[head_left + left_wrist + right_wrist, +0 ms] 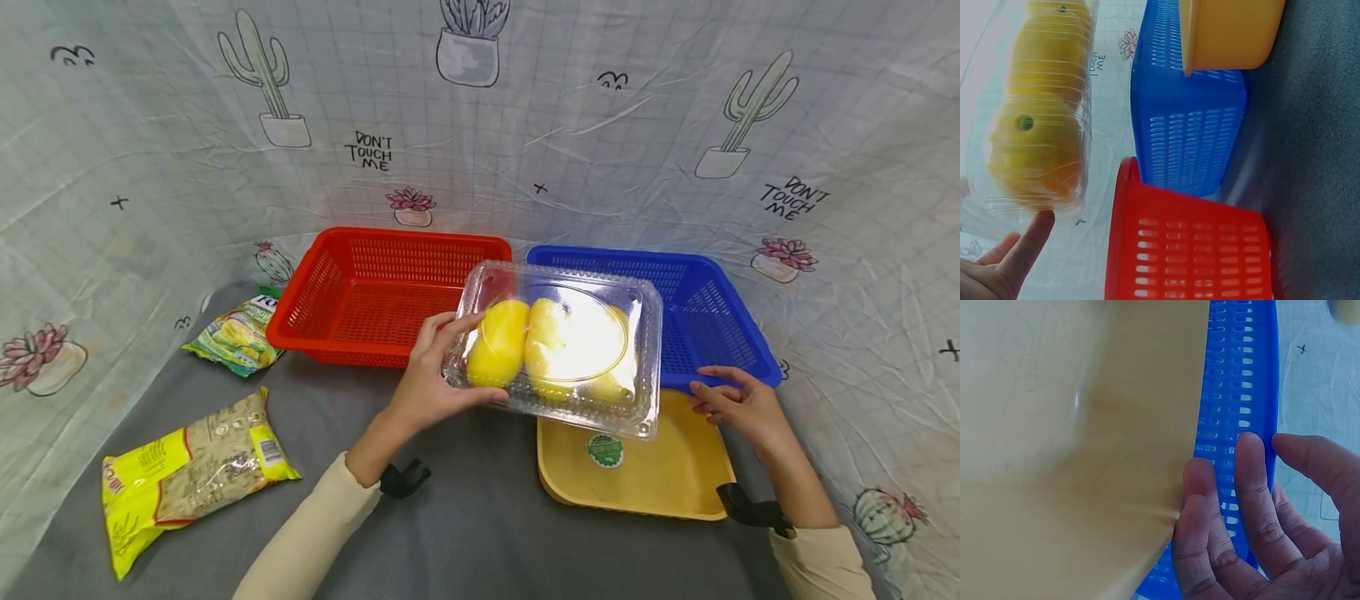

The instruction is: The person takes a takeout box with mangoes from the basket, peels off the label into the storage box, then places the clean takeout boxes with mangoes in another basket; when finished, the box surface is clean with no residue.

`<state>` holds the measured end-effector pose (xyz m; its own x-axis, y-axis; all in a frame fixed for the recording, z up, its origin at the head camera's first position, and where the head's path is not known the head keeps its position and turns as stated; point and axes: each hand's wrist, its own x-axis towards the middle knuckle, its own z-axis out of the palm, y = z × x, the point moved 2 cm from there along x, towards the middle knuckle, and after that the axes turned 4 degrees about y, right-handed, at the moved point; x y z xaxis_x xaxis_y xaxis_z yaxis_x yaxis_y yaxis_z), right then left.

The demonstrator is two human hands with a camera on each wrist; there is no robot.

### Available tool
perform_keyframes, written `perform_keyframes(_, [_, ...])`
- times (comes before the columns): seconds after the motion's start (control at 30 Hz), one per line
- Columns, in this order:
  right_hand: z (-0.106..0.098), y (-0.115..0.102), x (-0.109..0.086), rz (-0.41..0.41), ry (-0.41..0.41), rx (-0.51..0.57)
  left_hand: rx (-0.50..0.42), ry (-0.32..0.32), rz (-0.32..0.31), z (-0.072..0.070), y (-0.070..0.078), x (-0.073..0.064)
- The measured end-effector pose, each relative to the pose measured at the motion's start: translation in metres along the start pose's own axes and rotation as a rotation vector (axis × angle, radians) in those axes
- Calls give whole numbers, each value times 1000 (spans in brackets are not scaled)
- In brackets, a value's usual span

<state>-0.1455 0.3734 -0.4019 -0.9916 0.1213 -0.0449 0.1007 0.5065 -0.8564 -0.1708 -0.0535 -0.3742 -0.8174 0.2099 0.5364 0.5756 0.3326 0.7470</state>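
My left hand (438,375) grips the left end of a clear plastic clamshell box (648,333), thumb at the near side and fingers at the far side. Inside lie yellow mangoes (498,342), partly veiled by glare on the lid. The box is held in the air, tilted, in front of the blue basket (738,321) and the red basket's right end. On the right, my right hand (742,408) pinches the blue basket's near rim. Two of its fingertips (1199,478) lie against the edge of the yellow tray (1141,425) in the right wrist view.
A red basket (300,329) stands at the back left. Beside it lies a green and yellow packet (240,333), and nearer is a yellow bag with a clear window (198,467). The yellow tray sits in front of the blue basket. A printed cloth (540,125) hangs behind.
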Motion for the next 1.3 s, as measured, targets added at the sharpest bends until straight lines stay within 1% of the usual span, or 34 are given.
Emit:
perform_keyframes(0.03, [0, -4, -2, -3, -5, -22, -4, 4, 5, 1, 0, 1])
perform_keyframes(0.13, [1, -10, -6, 1, -6, -27, -10, 24, 26, 6, -1, 4])
perform_keyframes(0.27, [1, -10, -6, 4, -5, -22, -11, 46, 41, 11, -4, 8])
perform_keyframes(0.5, [1, -7, -5, 11, 3, -14, -33, 55, 38, 23, -7, 15])
perform_keyframes(0.73, [1, -5, -4, 25, -5, -17, -38, 72, 33, 33, -8, 19])
perform_keyframes(0.93, [1, -6, -3, 26, -2, -25, -54, 73, 25, 41, -9, 26])
perform_keyframes(1.13, [1, -6, -4, 5, -10, 5, -58, 58, 34, 51, -9, 33])
perform_keyframes(1.3, [2, -7, -4, 29, -7, 3, -51, 59, 36, 60, -10, 38])
